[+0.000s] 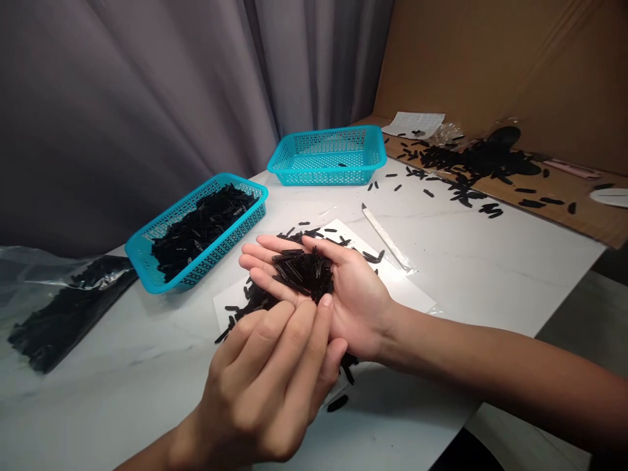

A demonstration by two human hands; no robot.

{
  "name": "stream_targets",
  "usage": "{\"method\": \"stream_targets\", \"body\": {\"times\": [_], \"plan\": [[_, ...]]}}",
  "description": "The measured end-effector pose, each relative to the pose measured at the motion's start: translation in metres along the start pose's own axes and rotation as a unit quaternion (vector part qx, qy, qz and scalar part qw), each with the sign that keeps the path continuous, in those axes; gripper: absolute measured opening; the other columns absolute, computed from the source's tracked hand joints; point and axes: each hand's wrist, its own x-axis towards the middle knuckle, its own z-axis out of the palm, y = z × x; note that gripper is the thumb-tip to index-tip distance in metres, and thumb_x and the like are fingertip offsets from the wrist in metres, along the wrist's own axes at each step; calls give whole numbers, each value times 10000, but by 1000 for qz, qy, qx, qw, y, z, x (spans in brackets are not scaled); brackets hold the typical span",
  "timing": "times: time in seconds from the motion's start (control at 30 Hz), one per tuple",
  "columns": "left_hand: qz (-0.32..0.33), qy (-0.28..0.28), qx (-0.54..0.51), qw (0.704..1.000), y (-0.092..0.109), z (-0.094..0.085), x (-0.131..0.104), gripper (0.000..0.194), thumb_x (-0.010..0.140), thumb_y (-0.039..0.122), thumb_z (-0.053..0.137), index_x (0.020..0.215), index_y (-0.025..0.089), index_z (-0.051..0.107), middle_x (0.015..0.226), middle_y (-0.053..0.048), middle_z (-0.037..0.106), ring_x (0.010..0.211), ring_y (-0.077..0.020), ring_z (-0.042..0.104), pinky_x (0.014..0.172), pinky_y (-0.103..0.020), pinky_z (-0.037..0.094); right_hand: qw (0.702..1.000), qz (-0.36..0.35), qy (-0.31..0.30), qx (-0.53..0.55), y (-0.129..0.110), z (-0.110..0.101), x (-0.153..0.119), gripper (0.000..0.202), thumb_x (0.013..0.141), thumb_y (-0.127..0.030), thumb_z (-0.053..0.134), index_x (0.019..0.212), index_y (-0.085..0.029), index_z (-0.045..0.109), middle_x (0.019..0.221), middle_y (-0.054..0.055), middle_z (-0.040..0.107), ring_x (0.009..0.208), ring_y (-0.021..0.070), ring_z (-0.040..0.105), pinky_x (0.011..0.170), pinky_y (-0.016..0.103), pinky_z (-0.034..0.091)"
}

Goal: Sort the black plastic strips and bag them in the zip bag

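Note:
My right hand (360, 294) is palm up, fingers stretched out to the left, and carries a heap of small black strips (301, 271) in its cupped palm. Bent over the near side of that palm is my left hand (275, 379), back up, its fingers pressed together at the heap's lower edge; what its fingertips hold, if anything, is hidden. Under both hands lies a white sheet (412, 297) with more black strips scattered over it.
One blue basket (250, 226) full of black pieces stands at left; another (326, 178) stands behind. A plastic bag (73, 307) lies far left, a white pen-like tool (385, 235) beyond the sheet. Loose black pieces (471, 157) cover the cardboard at back right.

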Motion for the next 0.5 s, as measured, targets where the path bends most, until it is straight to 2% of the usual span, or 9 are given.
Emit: {"method": "stream_targets", "body": {"times": [0.17,0.4,0.5], "plan": [[-5,-9,-2,1000,5,1,-3,231,854,161,725,1046,41,767,915,-133,776,860,-248,652,718,-363,458,1000,2,-11,-8,0,-2,1,487,1040,-278,304,1346,2,559,1158,191,740,1040,196,747,1034,303,532],[-5,-11,-6,1000,7,1,-5,256,838,154,744,1058,25,762,932,-149,763,886,-264,626,736,-378,440,1000,5,-3,-1,0,-2,0,464,1032,-266,319,1211,8,647,1091,193,762,1009,217,763,996,287,561],[-18,-11,13,1000,8,0,-5,240,854,198,739,1035,44,773,924,-142,766,891,-264,627,737,-375,432,1000,4,1,-5,1,-1,0,465,1031,-263,318,1219,8,646,1098,196,761,1009,212,763,995,292,562]]}}
